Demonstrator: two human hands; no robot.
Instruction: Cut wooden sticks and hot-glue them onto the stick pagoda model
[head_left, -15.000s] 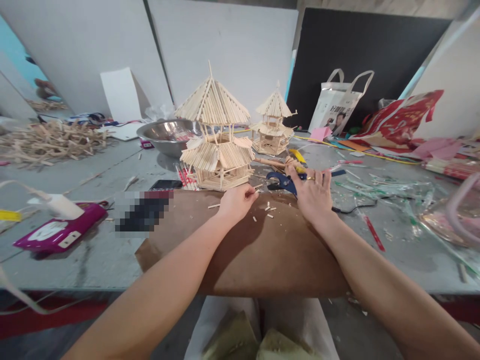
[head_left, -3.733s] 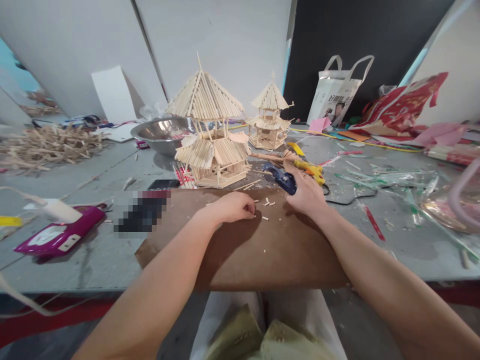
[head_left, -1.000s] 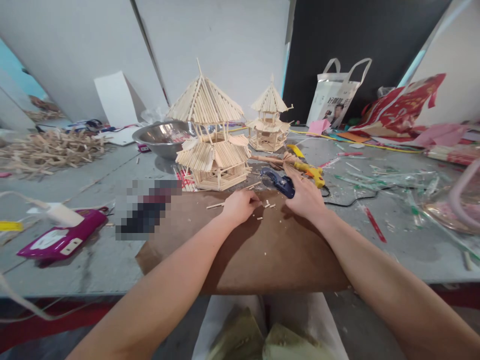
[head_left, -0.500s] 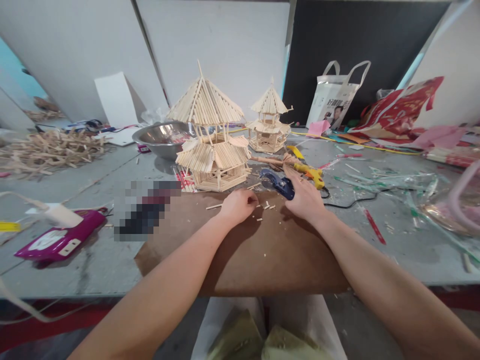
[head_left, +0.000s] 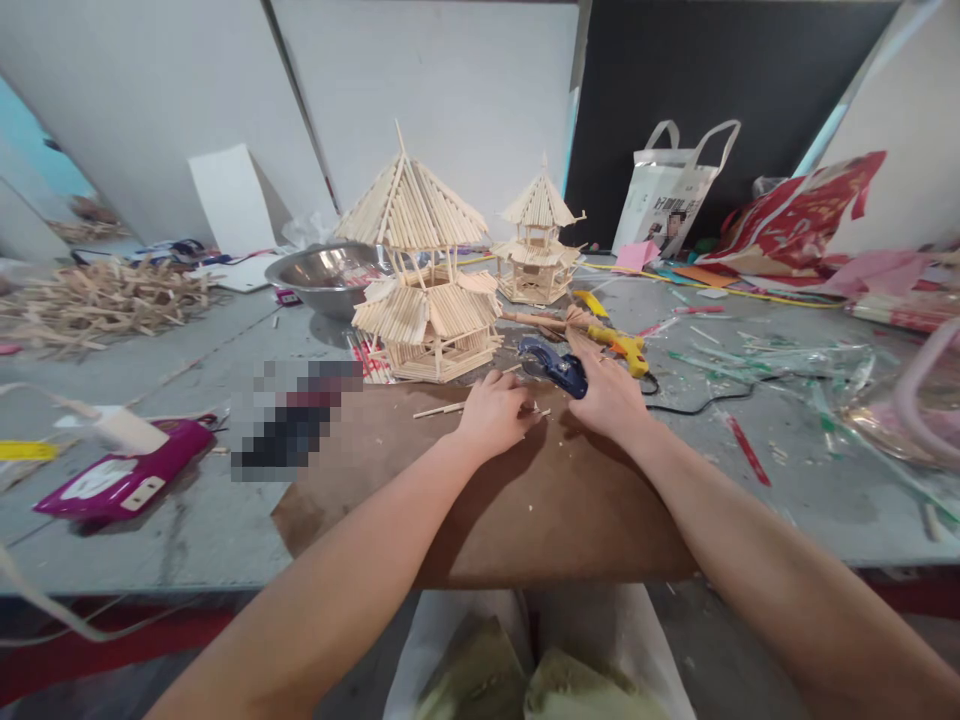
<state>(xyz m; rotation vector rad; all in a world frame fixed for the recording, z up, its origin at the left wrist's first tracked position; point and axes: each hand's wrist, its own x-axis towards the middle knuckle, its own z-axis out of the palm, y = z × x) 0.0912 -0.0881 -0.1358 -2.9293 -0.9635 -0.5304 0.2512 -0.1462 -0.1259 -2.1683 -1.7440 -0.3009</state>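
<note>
Board before you (head_left: 525,545): plain brown, lighter flecks. Stick bits (head_left: 546,412) on it: pale cream. Hand tool (head_left: 568,375) at your right hand (head_left: 611,395): dark navy. Your table (head_left: 795,520): grey, darker smudges. Large stick pavilion (head_left: 416,205): pale straw, roofs striped by their sticks; small stick pavilion (head_left: 538,262), same straw, same striping. Glue gun (head_left: 626,347): bright yellow; cord (head_left: 701,407) black. Off to your left, power strip (head_left: 124,472): magenta, white patches. Bowl (head_left: 315,290): silver. Carrier bag (head_left: 652,205): white, dark lettering. Large packet (head_left: 802,215): red, cream markings. Back panel (head_left: 720,75) facing you, right: black.
</note>
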